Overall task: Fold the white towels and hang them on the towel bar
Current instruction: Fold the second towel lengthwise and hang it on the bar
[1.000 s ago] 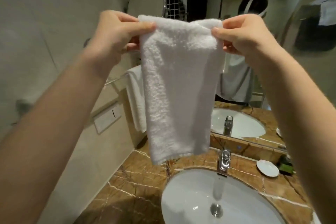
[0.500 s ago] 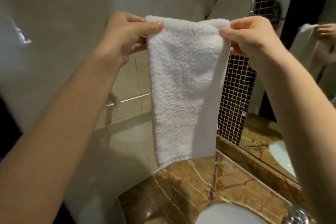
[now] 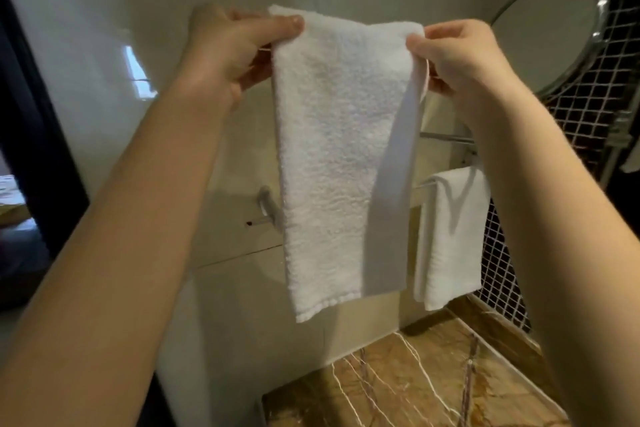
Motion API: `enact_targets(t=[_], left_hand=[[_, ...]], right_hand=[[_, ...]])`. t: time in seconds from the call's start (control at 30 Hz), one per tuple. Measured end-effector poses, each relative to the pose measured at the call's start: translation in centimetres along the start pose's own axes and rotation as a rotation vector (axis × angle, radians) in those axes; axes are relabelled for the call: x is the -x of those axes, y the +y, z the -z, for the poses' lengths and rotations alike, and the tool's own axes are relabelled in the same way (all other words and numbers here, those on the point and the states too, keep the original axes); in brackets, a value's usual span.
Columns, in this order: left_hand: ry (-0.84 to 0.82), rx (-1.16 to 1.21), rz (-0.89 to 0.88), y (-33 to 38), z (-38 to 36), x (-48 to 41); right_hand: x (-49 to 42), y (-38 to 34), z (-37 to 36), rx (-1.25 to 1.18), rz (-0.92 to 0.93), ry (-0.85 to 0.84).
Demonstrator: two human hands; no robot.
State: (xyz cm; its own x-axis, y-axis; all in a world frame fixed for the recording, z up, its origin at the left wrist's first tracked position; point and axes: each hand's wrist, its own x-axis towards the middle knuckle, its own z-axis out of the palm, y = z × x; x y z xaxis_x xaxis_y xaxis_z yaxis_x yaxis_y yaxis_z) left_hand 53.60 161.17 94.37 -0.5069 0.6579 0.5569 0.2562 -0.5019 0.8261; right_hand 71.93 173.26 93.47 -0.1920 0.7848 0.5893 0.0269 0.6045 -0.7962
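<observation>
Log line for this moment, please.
phase: carrying | folded towel pinched at top corners by left hand and right hand | hanging free | towel bar: one towel hung

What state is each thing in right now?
Folded white towel: held up by its top corners, hanging free, not on the bar.
Left hand: pinching the top left corner.
Right hand: pinching the top right corner.
Second white towel: draped over the towel bar.

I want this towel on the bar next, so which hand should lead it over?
Probably the right hand. It pinches the towel corner on the side where the bar shows, above the hung towel. The left hand is farther away.
</observation>
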Motion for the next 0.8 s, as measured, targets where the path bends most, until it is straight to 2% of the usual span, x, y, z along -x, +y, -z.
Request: enact_targets(t=[0.23,0.6,0.8], left_hand=[[0.068,0.046,-0.069,0.5,1.5,-2.7],[0.082,0.035,-0.174,1.5,0.9,-7.4],[0.103,0.0,-0.167,-0.9,1.2,-8.0]], right_hand=[[-3.7,-1.4,-2.6,-0.098,0.026,0.002],[-8.5,-2.2,-4.0,-0.161,0.077,-0.037],[-9.4,0.3,-5.1,-0.181,0.028,-0.067]])
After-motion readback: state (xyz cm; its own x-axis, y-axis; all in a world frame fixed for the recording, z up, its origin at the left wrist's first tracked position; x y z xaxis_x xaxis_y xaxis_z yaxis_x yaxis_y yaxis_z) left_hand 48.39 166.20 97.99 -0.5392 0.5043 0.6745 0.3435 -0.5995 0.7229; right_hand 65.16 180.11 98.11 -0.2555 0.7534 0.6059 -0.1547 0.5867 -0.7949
